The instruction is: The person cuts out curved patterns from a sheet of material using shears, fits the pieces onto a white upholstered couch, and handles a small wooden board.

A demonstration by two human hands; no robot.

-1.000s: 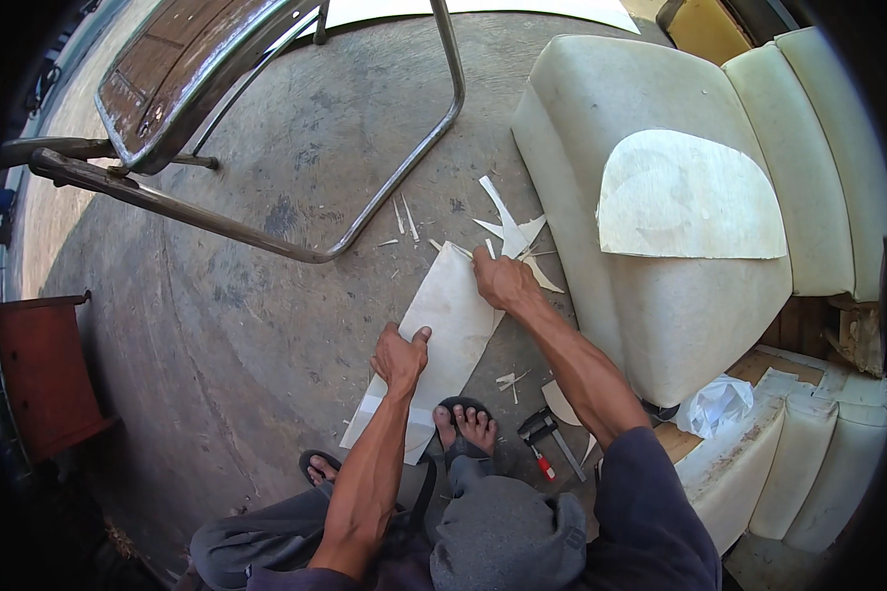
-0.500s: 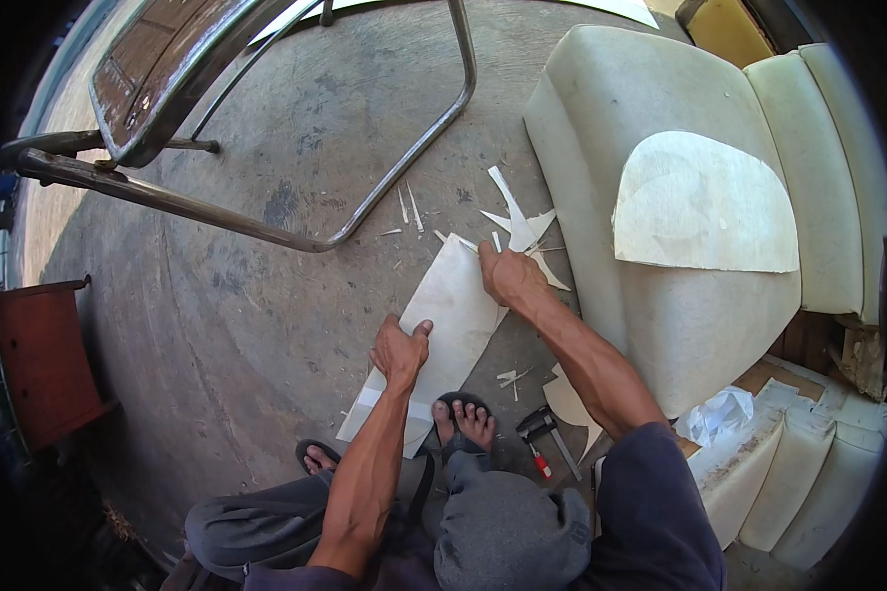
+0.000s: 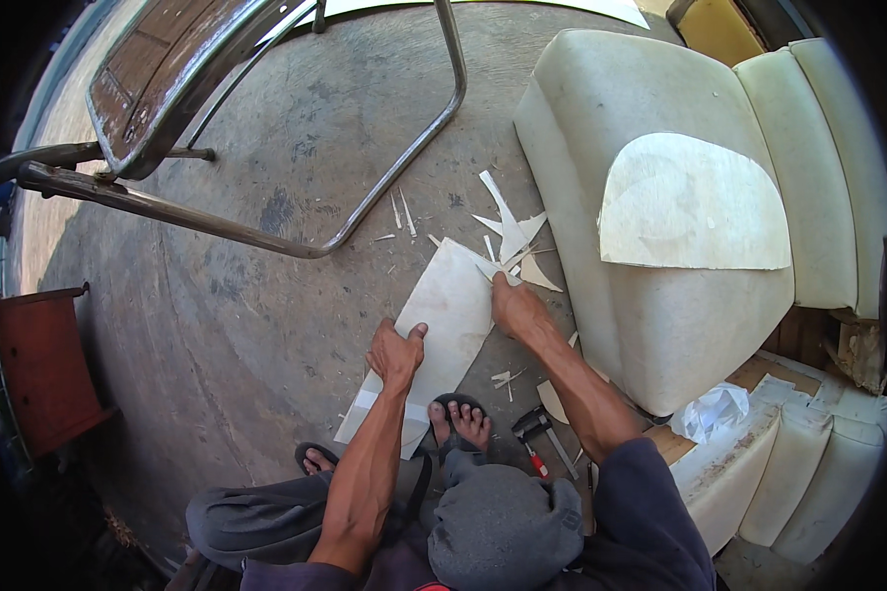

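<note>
A long pale sheet of thin board (image 3: 443,305), rounded along its right side, lies slantwise on the floor in front of my feet. My left hand (image 3: 396,353) grips its left edge, thumb on top. At the right edge my right hand (image 3: 522,310) is closed on a narrow pointed offcut (image 3: 504,274) of the same board; its fingertips are partly hidden. Just beyond lie more pale offcuts (image 3: 514,229) with curved, pointed shapes. By my right foot rests a clamp (image 3: 535,424) with a red-tipped handle.
A cream padded seat (image 3: 650,325) stands close on the right, with a rounded pale panel (image 3: 695,207) lying on it. Crumpled white plastic (image 3: 712,412) sits on another padded piece. A metal-tube chair frame (image 3: 340,236) is at the far left, a reddish-brown box (image 3: 49,360) at left.
My right hand has drawn back toward me along the sheet's right edge, and a pointed offcut now shows at its fingers. My left hand keeps its hold.
</note>
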